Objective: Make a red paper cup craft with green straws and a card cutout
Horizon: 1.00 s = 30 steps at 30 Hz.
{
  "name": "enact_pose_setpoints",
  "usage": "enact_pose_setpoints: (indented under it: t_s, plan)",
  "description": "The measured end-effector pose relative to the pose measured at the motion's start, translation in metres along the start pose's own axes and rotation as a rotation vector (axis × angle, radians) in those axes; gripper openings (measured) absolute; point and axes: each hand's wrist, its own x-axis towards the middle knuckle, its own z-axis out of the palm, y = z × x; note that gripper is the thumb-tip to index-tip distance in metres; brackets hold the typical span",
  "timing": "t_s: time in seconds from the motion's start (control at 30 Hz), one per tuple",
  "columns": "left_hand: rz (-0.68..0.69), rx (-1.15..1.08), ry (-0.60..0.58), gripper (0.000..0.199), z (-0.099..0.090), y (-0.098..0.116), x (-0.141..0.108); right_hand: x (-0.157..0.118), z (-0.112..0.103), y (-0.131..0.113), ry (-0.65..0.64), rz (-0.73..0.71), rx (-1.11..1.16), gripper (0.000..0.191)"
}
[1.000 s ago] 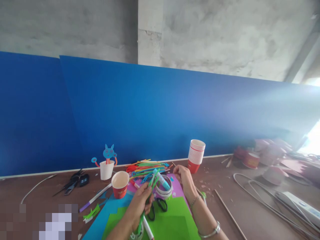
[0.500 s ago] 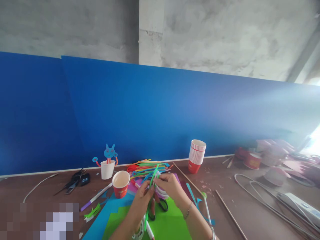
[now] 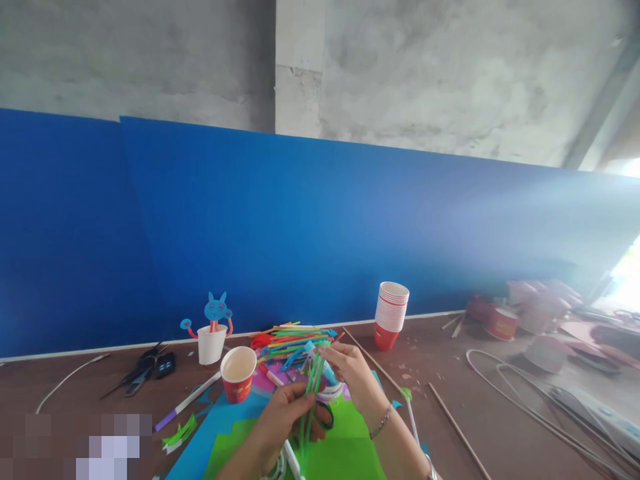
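Between my two hands runs a pair of thin green straws point(image 3: 314, 380), held lengthwise and slanting up to the right. My left hand point(image 3: 285, 413) is closed round their middle, thumb on top. The fingertips of my right hand point(image 3: 346, 363) pinch their upper end. Just behind this grip lies a glue stick point(image 3: 327, 372) with a light-blue cap, partly covered. A dark scissors handle point(image 3: 327, 417) shows under my hands. Below them are green paper sheets point(image 3: 345, 443) and a white marker point(image 3: 294, 460), partly hidden by the straws and my left hand.
A heap of coloured straws point(image 3: 293, 340) lies behind my hands. At left stand a red paper cup point(image 3: 238, 377) and a white cup point(image 3: 211, 345) with a blue paper figure. Stacked cups point(image 3: 391, 315), wooden sticks point(image 3: 457, 430) and cables point(image 3: 530, 400) are at right.
My right hand has moved slightly up and right along the straws, and my left hand has dropped a little. The straws now show as two side by side. The view has shifted slightly.
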Motion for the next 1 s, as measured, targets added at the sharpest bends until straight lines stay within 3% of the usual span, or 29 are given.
enact_pose_setpoints:
  t_s: [0.17,0.37,0.5,0.67,1.0]
  plan:
    - [0.089,-0.074,-0.039,0.057,0.007,0.003,-0.003,-0.008,0.011,-0.001,-0.077,-0.046,-0.054,0.04]
    - [0.179,0.046,0.08,0.065,0.011,0.002,-0.001,-0.008,0.019,0.006,-0.178,-0.125,-0.135,0.042]
    - [0.235,0.091,0.115,0.059,0.008,0.001,0.001,-0.009,0.016,-0.001,-0.137,-0.186,-0.146,0.035]
    - [0.18,0.123,0.145,0.06,0.008,0.005,-0.002,-0.005,0.01,0.0,-0.046,-0.246,-0.173,0.035]
    - [0.148,0.099,0.138,0.062,0.011,0.008,-0.002,-0.005,0.011,0.001,-0.042,-0.241,-0.226,0.027]
